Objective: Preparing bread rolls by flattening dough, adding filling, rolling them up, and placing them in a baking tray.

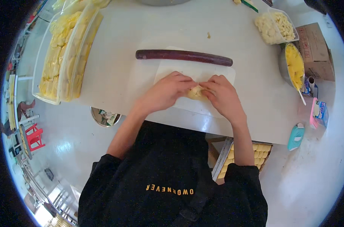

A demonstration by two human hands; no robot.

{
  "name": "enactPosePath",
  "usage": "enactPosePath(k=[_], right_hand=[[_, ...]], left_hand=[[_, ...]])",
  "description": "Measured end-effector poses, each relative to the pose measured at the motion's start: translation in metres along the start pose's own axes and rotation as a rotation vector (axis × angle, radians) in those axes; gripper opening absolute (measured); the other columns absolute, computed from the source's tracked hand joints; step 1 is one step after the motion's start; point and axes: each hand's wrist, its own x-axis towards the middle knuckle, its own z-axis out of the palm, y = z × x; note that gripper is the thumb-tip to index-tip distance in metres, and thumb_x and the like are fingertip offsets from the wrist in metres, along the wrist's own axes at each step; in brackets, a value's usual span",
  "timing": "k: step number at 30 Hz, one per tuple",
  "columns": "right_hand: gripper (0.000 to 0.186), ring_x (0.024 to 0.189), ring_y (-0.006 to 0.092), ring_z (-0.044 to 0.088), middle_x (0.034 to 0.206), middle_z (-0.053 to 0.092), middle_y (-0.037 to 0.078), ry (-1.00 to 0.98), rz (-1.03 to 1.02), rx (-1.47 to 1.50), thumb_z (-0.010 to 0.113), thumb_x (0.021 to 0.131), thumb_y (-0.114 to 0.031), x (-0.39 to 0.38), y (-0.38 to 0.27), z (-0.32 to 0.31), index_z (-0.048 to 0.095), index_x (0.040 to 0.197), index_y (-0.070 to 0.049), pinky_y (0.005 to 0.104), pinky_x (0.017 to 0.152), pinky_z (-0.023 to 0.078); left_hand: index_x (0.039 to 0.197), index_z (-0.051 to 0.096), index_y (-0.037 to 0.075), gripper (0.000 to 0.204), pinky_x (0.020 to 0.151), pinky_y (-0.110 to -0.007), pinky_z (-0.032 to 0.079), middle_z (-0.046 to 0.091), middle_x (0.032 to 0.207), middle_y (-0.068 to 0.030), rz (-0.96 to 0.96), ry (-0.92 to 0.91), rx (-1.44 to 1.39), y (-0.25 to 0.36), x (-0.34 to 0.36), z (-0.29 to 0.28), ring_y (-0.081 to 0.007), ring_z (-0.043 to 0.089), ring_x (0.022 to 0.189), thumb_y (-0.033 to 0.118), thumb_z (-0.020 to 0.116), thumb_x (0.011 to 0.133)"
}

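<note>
Between my hands is a small pale-yellow piece of dough, resting low over a white board. My left hand pinches its left side, fingers closed. From the right, my right hand grips the dough's other side with thumb and fingers curled in. The fingers cover part of the dough, so its full shape is hidden. Just beyond both hands, a dark reddish-brown rolling pin lies across the far end of the board, touched by neither hand.
Clear plastic tubs of yellow dough stand on the table's left. At the right are a tub of pale pieces, a metal bowl of yellow filling and a cardboard box. A tray of dough pieces sits below the table edge.
</note>
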Motion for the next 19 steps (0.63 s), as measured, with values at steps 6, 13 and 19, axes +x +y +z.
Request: enactPosePath(k=[6, 13, 19], right_hand=[[0.024, 0.108, 0.0310, 0.056, 0.107, 0.060, 0.007, 0.216, 0.137, -0.241, 0.071, 0.081, -0.013, -0.030, -0.025, 0.030, 0.071, 0.105, -0.009, 0.0399, 0.090, 0.046], [0.013, 0.107, 0.0324, 0.055, 0.107, 0.062, 0.004, 0.442, 0.199, -0.517, 0.066, 0.088, -0.020, -0.045, -0.045, 0.054, 0.072, 0.090, -0.009, 0.0455, 0.090, 0.043], [0.024, 0.129, 0.0348, 0.049, 0.130, 0.059, 0.013, -0.138, 0.834, 0.079, 0.068, 0.088, -0.030, -0.035, -0.034, 0.014, 0.070, 0.090, -0.007, 0.0451, 0.104, 0.038]], left_hand=[[0.111, 0.069, 0.009, 0.028, 0.096, -0.043, 0.046, 0.067, 0.116, -0.0090, -0.389, -0.057, 0.032, 0.009, -0.018, 0.010, -0.0315, 0.057, 0.114, 0.011, 0.069, 0.083], [0.089, 0.073, 0.006, 0.015, 0.087, -0.045, 0.048, 0.068, 0.089, -0.0130, -0.148, 0.255, 0.209, 0.028, -0.028, 0.018, -0.0351, 0.061, 0.100, 0.019, 0.067, 0.083], [0.097, 0.073, 0.008, 0.020, 0.105, -0.039, 0.041, 0.069, 0.105, -0.0161, -0.275, -0.408, 0.277, 0.042, 0.030, -0.015, -0.0301, 0.053, 0.123, 0.025, 0.067, 0.087]])
